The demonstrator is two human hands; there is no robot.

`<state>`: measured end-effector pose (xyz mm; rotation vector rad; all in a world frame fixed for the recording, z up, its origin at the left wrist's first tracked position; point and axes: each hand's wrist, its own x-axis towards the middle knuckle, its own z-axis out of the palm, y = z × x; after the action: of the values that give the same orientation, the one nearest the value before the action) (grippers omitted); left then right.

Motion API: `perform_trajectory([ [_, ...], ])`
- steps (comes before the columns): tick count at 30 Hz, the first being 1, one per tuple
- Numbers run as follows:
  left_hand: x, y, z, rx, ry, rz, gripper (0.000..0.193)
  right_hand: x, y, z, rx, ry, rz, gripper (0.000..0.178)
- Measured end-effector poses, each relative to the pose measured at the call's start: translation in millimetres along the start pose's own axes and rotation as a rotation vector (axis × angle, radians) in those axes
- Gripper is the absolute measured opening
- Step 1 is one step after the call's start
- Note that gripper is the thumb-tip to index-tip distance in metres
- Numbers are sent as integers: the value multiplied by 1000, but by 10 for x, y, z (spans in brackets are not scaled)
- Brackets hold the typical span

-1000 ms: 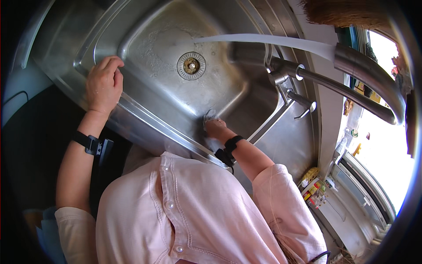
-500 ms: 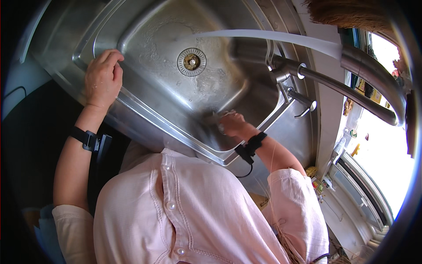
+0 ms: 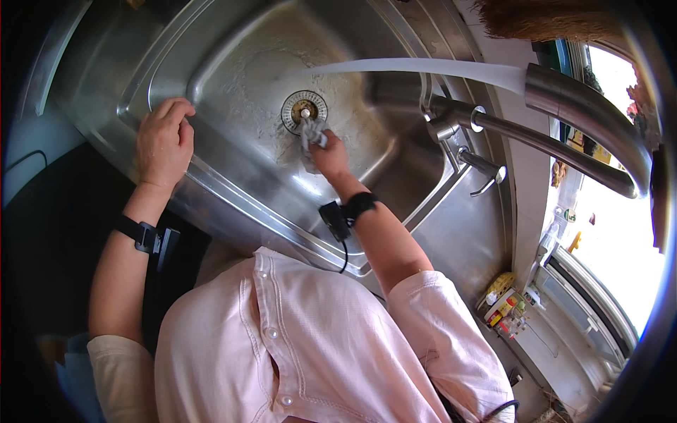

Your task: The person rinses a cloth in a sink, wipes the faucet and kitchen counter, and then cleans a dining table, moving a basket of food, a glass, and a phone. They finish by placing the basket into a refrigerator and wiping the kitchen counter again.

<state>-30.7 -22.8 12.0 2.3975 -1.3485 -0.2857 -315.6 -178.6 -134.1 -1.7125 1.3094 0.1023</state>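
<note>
My right hand [image 3: 331, 156] is closed round a wet, crumpled grey cloth [image 3: 311, 132]. It is low in the steel sink [image 3: 247, 141], with the cloth touching the bottom beside the round drain [image 3: 305, 113]. Water [image 3: 423, 65] runs from the curved faucet [image 3: 585, 106] in a white stream and spreads over the basin floor. At the sink's near left, my left hand [image 3: 163, 144] rests on the rim, its fingers bent over the edge and pressed together.
A lever handle [image 3: 485, 169] sticks out beside the faucet base at the right. Beyond it, a small basket [image 3: 499, 289] and several coloured packages [image 3: 509, 314] stand near the window [image 3: 589, 303]. A brown bristly thing [image 3: 550, 20] hangs at the upper right.
My right hand has moved left and farther away with the cloth, from the sink's near right corner to the drain. My left hand has stayed on the rim.
</note>
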Motion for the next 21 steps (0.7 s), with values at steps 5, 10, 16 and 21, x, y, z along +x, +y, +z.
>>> perform_trajectory([
  [5,-19,17,-52,5,6,-31,14,-555,370,-667,-282,350,312,42],
  [10,17,52,-57,23,-2,-26,16,-72,483,-419,-325,444,508,55],
  [16,-53,12,-83,62,12,-35,16,860,-335,-147,-225,400,602,64],
  [21,68,132,-62,2,49,9,17,1330,-885,143,-397,349,176,79],
])
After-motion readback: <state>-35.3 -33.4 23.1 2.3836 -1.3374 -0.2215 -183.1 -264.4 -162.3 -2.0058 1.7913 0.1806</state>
